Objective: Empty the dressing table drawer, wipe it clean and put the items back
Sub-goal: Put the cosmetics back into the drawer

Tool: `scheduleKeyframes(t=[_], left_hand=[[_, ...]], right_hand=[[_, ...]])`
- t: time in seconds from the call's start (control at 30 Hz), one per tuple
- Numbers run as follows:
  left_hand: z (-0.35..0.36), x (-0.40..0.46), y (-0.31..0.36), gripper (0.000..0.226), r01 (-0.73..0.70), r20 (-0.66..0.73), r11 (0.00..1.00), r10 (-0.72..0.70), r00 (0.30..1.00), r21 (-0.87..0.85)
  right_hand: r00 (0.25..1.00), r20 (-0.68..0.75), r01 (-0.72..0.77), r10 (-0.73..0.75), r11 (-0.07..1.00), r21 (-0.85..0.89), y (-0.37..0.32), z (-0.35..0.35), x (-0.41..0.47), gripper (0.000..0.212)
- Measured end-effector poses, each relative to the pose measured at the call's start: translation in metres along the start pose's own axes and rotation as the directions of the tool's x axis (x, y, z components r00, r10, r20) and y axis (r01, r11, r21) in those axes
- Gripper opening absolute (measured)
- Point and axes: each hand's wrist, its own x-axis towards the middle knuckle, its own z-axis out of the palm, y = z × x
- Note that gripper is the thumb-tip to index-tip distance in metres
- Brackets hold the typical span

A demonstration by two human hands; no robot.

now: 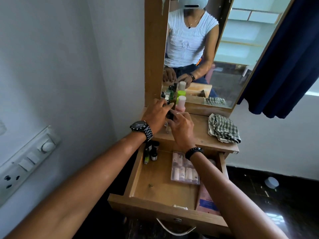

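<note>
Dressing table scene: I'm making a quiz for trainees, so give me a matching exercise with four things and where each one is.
Things:
1. checked cloth
2. clear case of small tubes
3. pink bottle
4. small dark bottles

Places:
A. back left corner of the open drawer
B. right side of the tabletop
C. right part of the drawer floor
D. standing by the mirror, just beyond the hands

Pairs: 1-B, 2-C, 3-D, 4-A

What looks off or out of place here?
A white cap-like object lies on the dark floor right of the open drawer, away from the other items. Nothing spilled or visibly damaged otherwise.
</note>
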Motion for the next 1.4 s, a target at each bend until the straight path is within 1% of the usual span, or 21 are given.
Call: scheduleKeyframes(t=[0.07, 0.17, 0.23, 0.3, 0.4, 0.47, 0.67, 0.8, 0.9, 1.0, 1.1, 1.17, 1.3, 1.4], left_hand=[[0.001, 0.002, -0.002, 0.045, -0.019, 0.017, 0.999, 0.018, 1.000, 0.047], [0.004, 0.002, -0.004, 0.039, -0.042, 0.044, 0.998, 0.040, 0.998, 0.050], [0.004, 0.001, -0.002, 0.036, -0.030, 0.049, 1.000, 0.030, 0.998, -0.003], [0.002, -0.001, 0.001, 0.032, 0.013, 0.045, 0.997, -0.010, 0.999, -0.075], [-0.001, -0.004, 0.005, 0.023, 0.074, 0.033, 0.985, -0.070, 0.997, -0.153], [0.000, -0.007, 0.006, 0.020, 0.077, 0.032, 0.980, -0.073, 0.997, -0.181], [-0.012, -0.026, 0.009, 0.027, 0.062, 0.002, 0.960, -0.064, 0.998, -0.272], [-0.031, -0.055, 0.006, 0.034, 0.101, 0.040, 0.922, -0.093, 0.995, -0.374], [-0.038, -0.083, 0.002, 0.038, 0.158, 0.138, 0.892, -0.108, 0.985, -0.425], [-0.035, -0.113, -0.004, 0.037, 0.209, 0.229, 0.877, -0.117, 0.966, -0.432], [-0.026, -0.135, -0.014, 0.039, 0.256, 0.265, 0.874, -0.154, 0.952, -0.412], [-0.018, -0.145, -0.019, 0.040, 0.280, 0.279, 0.874, -0.175, 0.944, -0.397], [-0.001, -0.153, -0.025, 0.044, 0.305, 0.300, 0.879, -0.199, 0.933, -0.367], [0.012, -0.153, -0.028, 0.046, 0.314, 0.295, 0.890, -0.218, 0.930, -0.331]], right_hand=[[1.000, 0.018, 0.001, -0.001, 1.000, -0.014, 0.001, 0.002, 0.000, 0.038], [0.999, -0.036, 0.027, -0.027, 1.000, -0.003, 0.001, -0.001, -0.002, 0.028], [0.996, -0.075, 0.041, -0.040, 0.999, 0.014, 0.002, -0.005, -0.004, 0.020], [0.996, -0.084, 0.037, -0.037, 0.999, 0.003, 0.005, -0.009, -0.005, 0.015], [0.997, -0.075, 0.017, -0.016, 1.000, 0.021, 0.010, -0.018, -0.007, 0.011], [0.997, -0.072, 0.002, 0.001, 0.999, 0.040, 0.011, -0.022, -0.010, 0.011], [0.997, -0.057, -0.042, 0.049, 0.992, 0.120, 0.003, -0.038, -0.026, 0.012], [0.998, 0.025, -0.069, 0.066, 0.985, 0.157, -0.002, -0.044, -0.040, 0.010], [0.995, 0.093, -0.050, 0.036, 0.987, 0.153, -0.007, -0.045, -0.048, 0.013], [0.986, 0.167, -0.053, 0.025, 0.985, 0.165, -0.011, -0.038, -0.057, 0.014], [0.955, 0.295, -0.057, 0.007, 0.985, 0.161, -0.009, -0.024, -0.070, 0.016], [0.936, 0.351, -0.060, 0.007, 0.988, 0.141, -0.005, -0.013, -0.077, 0.016], [0.908, 0.417, -0.073, 0.037, 0.995, 0.070, 0.001, 0.007, -0.086, 0.019], [0.898, 0.438, -0.068, 0.053, 0.998, 0.018, 0.005, 0.019, -0.088, 0.019]])
